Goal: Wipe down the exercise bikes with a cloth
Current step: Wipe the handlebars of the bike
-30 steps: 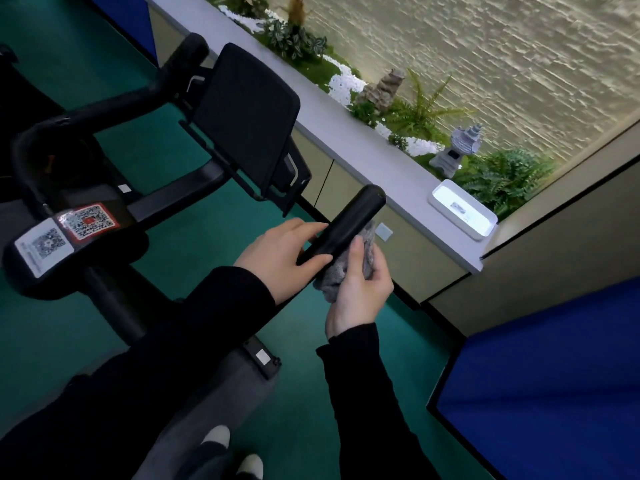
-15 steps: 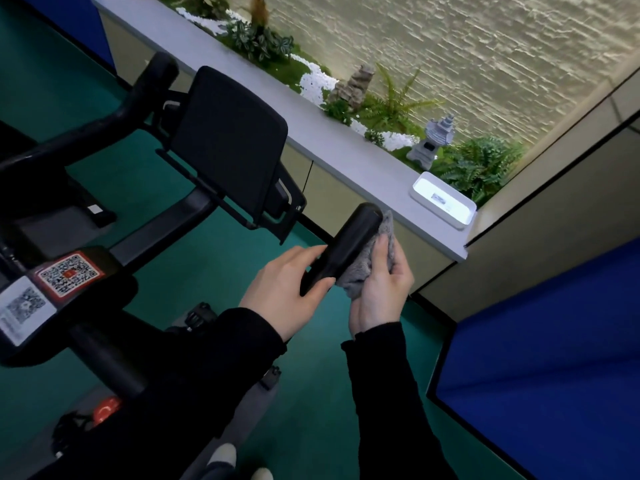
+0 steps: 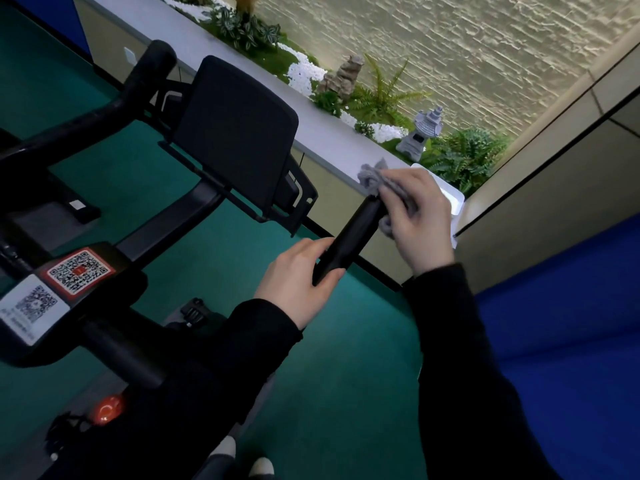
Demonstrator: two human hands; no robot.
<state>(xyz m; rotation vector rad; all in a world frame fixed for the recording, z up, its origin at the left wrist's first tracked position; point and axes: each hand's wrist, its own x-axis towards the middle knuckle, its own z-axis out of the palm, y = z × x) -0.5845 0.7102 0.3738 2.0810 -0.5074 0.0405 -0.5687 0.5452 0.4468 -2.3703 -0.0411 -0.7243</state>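
Right hand (image 3: 417,216) has the grey cloth (image 3: 371,175) bunched up in curled fingers and pressed onto the far tip of the black handlebar (image 3: 348,239), which is the right-side bar of the exercise bike (image 3: 166,226). A bit of cloth sticks out past the fingers at the top and some hangs under the palm. Hard to say if it wraps all the way round the tip, since the hand covers that part. Left hand (image 3: 298,277) is lower down the same bar, with thumb and fingers closed round it near its bottom end. The bike's dark screen (image 3: 239,129) sits just left of the hands, and two QR stickers (image 3: 55,287) are on the stem by the left edge. Behind is a grey ledge (image 3: 325,138) with a white tray (image 3: 454,199) at its right corner, partly hidden by the right hand, and a little stone lantern (image 3: 420,133) near it.
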